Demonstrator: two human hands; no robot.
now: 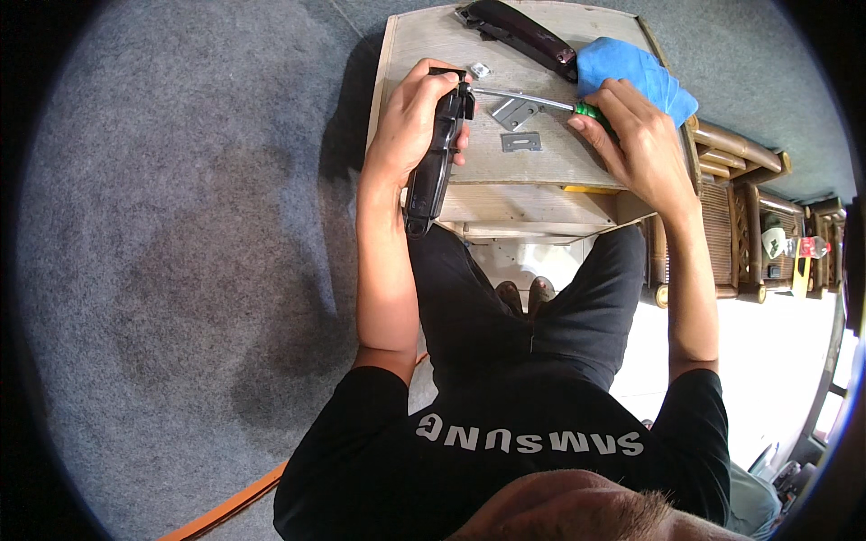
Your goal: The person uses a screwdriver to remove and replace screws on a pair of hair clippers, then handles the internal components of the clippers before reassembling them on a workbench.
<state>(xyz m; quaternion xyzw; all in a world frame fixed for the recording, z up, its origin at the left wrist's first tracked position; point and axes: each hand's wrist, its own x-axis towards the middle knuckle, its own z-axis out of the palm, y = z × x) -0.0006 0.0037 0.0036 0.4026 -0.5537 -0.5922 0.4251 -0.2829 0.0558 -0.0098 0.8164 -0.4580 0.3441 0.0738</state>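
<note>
My left hand (pixel 409 122) grips a black hair clipper (pixel 433 176) upright at the left of the wooden table (pixel 392 63), its head pointing away from me. My right hand (pixel 636 144) is closed round the green handle of a screwdriver (pixel 528 97), whose metal shaft reaches left to touch the clipper's head. Beneath the shaft lie a metal plate (pixel 516 113) and, just nearer, a slotted metal piece (pixel 520 142). A small silvery piece (pixel 479 69) rests beside the clipper head. A second, dark maroon clipper (pixel 519 36) lies at the back beside a folded blue cloth (pixel 636 77).
An open shelf (pixel 519 203) with a yellow item (pixel 586 189) sits under the tabletop, above my knees. Bamboo furniture (pixel 731 234) stands at the right, with a bottle (pixel 807 246) on it. Grey carpet covers the left side, where an orange strip (pixel 221 505) runs at the bottom.
</note>
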